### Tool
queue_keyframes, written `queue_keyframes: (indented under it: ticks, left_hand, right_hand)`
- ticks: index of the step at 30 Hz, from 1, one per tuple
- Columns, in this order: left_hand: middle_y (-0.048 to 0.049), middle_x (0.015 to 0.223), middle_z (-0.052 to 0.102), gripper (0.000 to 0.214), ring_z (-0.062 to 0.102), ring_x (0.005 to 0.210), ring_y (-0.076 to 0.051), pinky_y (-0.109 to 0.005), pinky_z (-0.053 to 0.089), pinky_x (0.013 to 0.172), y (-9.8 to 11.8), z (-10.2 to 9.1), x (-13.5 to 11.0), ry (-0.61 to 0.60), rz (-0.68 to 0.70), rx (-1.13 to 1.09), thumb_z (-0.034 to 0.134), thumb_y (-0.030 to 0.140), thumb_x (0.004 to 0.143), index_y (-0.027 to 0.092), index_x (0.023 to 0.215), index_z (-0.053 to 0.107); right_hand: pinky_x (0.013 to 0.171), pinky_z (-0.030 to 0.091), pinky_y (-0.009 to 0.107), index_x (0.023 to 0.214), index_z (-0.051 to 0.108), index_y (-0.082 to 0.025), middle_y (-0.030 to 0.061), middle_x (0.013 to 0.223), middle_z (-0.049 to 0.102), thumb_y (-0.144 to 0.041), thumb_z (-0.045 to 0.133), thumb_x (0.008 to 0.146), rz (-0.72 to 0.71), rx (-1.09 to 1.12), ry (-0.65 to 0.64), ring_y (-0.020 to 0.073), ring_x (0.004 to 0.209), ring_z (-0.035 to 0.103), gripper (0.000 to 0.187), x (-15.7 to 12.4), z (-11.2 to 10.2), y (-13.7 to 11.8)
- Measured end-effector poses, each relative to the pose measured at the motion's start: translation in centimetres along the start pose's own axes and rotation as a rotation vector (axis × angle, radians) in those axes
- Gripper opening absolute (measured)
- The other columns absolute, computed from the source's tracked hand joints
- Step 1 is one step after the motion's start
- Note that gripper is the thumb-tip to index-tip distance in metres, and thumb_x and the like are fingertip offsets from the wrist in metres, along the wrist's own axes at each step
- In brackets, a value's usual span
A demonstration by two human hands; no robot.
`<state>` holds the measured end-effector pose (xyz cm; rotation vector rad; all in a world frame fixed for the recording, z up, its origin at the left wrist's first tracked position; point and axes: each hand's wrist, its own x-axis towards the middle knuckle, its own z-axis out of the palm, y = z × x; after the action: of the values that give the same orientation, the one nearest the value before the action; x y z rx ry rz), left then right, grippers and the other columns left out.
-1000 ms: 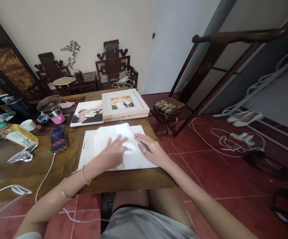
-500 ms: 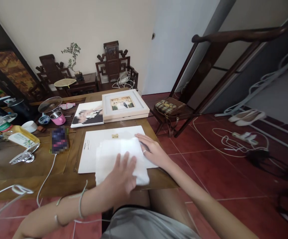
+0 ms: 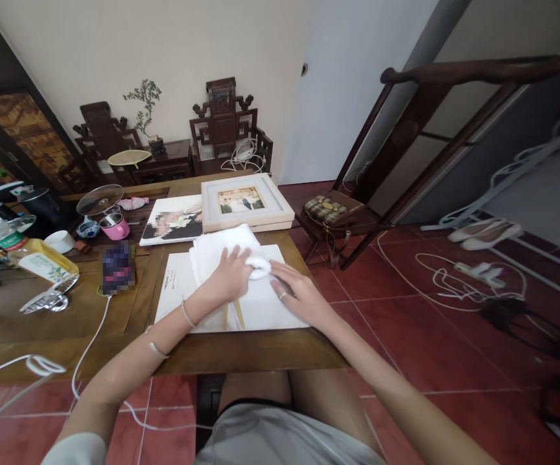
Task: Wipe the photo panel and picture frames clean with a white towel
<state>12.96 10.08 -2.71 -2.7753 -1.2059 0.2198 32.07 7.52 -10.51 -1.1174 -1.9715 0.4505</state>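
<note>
A folded white cloth (image 3: pixel 226 240) lies on the upper part of a flat white board (image 3: pixel 270 307) on the wooden table. My left hand (image 3: pixel 231 278) presses on the cloth with its fingers curled into it, and a fold bulges between my two hands. My right hand (image 3: pixel 301 297) rests on the board's right side, fingers stretched out and reaching the edge of the cloth fold. Small print shows at the board's left edge. Tan marks or strips lie near its lower edge below my left wrist; I cannot make out what they are.
Behind the board lie a framed picture (image 3: pixel 277 205) and a photo panel (image 3: pixel 156 239). To the left are a phone-like pixelated item (image 3: pixel 116 268) on a white cable, a hair claw clip (image 3: pixel 50 298), an oil bottle (image 3: pixel 42 258) and a pink cup (image 3: pixel 115 227). A chair (image 3: pixel 405 123) holds a plaid bag (image 3: pixel 325 208).
My left hand has moved the cloth away from me, from the board's near edge to its far part, baring the lower board. My right hand stays at the board's right side.
</note>
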Motion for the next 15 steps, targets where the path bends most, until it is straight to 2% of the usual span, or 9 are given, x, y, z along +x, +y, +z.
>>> queue_keyframes:
  ticks: [2, 4, 8, 11, 13, 15]
  left_hand:
    - [-0.0204, 0.15, 0.037, 0.039, 0.033, 0.138, -0.041, -0.06, 0.029, 0.109, 0.3, 0.7, 0.3, 0.012, 0.0, 0.038, 0.044, 0.009, 0.085, 0.009, 0.118, 0.064]
    - [-0.0206, 0.15, 0.038, 0.035, 0.035, 0.137, -0.043, -0.062, 0.03, 0.108, 1.3, 1.3, -0.4, 0.027, 0.005, 0.093, 0.046, 0.011, 0.086, 0.01, 0.114, 0.067]
    - [-0.0192, 0.149, 0.04, 0.03, 0.037, 0.135, -0.043, -0.063, 0.029, 0.108, 4.6, 1.6, -3.9, 0.072, 0.078, 0.163, 0.047, 0.021, 0.091, 0.013, 0.108, 0.07]
    - [-0.0186, 0.149, 0.04, 0.029, 0.037, 0.136, -0.041, -0.062, 0.029, 0.108, 6.5, 1.0, -6.4, 0.039, 0.155, 0.136, 0.044, 0.023, 0.094, 0.014, 0.107, 0.07]
    - [-0.0189, 0.149, 0.04, 0.03, 0.037, 0.136, -0.041, -0.061, 0.029, 0.109, 6.8, 0.5, -7.1, 0.009, 0.182, 0.087, 0.043, 0.022, 0.095, 0.013, 0.106, 0.069]
    - [-0.0192, 0.15, 0.038, 0.027, 0.034, 0.138, -0.042, -0.06, 0.028, 0.11, 6.1, 0.0, -6.8, -0.01, 0.193, 0.022, 0.047, 0.021, 0.093, 0.013, 0.103, 0.07]
  right_hand:
    - [0.108, 0.041, 0.054, 0.121, 0.065, -0.022, 0.0115, 0.129, 0.064, -0.024, 0.048, 0.09, -0.005, 0.001, -0.009, 0.0285, 0.126, 0.054, 0.036, 0.0, -0.1, 0.0]
    - [0.108, 0.041, 0.053, 0.123, 0.064, -0.023, 0.0106, 0.129, 0.064, -0.021, 0.047, 0.089, -0.017, 0.011, -0.018, 0.0281, 0.127, 0.053, 0.038, 0.1, -0.1, 0.0]
    - [0.11, 0.038, 0.053, 0.124, 0.064, -0.024, 0.0088, 0.13, 0.063, -0.016, 0.047, 0.085, -0.019, 0.029, -0.016, 0.0275, 0.129, 0.052, 0.043, 0.1, -0.1, 0.1]
    - [0.111, 0.037, 0.051, 0.124, 0.064, -0.023, 0.0088, 0.132, 0.062, -0.016, 0.047, 0.084, -0.001, 0.054, -0.021, 0.027, 0.13, 0.05, 0.044, 0.1, 0.0, 0.0]
    - [0.112, 0.036, 0.05, 0.123, 0.065, -0.023, 0.0082, 0.132, 0.062, -0.019, 0.047, 0.086, 0.032, 0.093, -0.012, 0.026, 0.13, 0.051, 0.041, 0.1, -0.1, 0.0]
    - [0.112, 0.036, 0.049, 0.122, 0.066, -0.024, 0.0071, 0.132, 0.062, -0.025, 0.045, 0.09, 0.111, 0.163, 0.016, 0.0251, 0.128, 0.053, 0.038, 0.1, -0.3, 0.2]
